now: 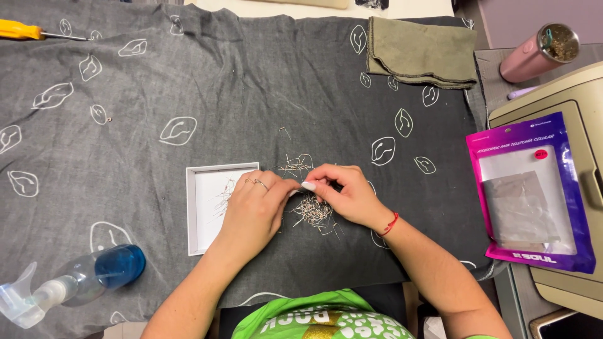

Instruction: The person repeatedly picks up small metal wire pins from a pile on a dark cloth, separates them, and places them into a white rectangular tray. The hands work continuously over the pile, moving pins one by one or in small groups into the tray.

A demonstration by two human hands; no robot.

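Note:
My left hand [254,210] and my right hand [342,194] meet over a dark grey cloth [188,94] printed with white leaf outlines. Their fingertips pinch together on thin metal pins, just above a small pile of pins [312,213]. A second loose cluster of pins [296,164] lies a little farther away. My left hand partly covers a shallow white square tray [204,207] that holds a few pins. My left hand wears rings, and a red cord circles my right wrist.
A spray bottle with blue liquid [81,279] lies at the front left. A yellow-handled screwdriver [31,30] sits at the far left. A folded olive cloth [421,53], a pink tumbler [537,53] and a purple packet [534,194] are on the right.

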